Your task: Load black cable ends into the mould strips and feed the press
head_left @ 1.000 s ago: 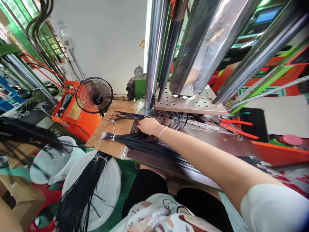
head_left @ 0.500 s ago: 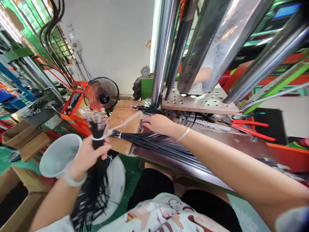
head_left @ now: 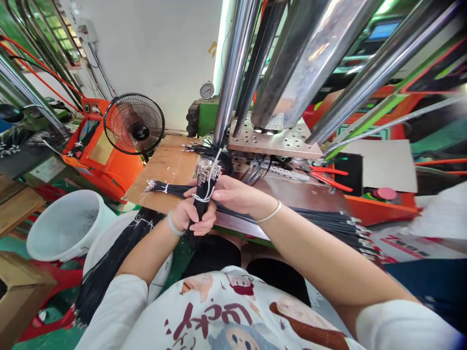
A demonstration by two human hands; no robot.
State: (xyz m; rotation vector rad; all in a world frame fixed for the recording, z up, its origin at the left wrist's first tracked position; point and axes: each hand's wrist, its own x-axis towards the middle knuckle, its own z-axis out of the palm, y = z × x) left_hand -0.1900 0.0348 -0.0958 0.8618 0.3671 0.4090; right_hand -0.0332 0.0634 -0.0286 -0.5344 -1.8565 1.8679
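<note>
My left hand (head_left: 197, 218) is wrapped round an upright bundle of black cables (head_left: 202, 208) with metal connector ends at the top. A white tie (head_left: 203, 197) circles the bundle just below those ends, and its loose tail sticks up past them. My right hand (head_left: 235, 194) is closed at the tie from the right, thumb and fingers against it; its fingertips are partly hidden behind the bundle. Behind both hands a second tied bundle of black cables (head_left: 170, 188) lies along the bench, its far ends (head_left: 359, 233) spread out to the right.
A press with steel columns and a drilled plate (head_left: 273, 141) stands over the bench. Red-handled pliers (head_left: 330, 177) lie at right. A black fan (head_left: 134, 124), a white bucket (head_left: 65, 226) and a round white tub (head_left: 98, 248) with more black cables (head_left: 116, 260) are at left.
My left hand has brought the bundle rightward and up to the bench front. My right hand has come to the tie on it. The view has shifted to the right.
</note>
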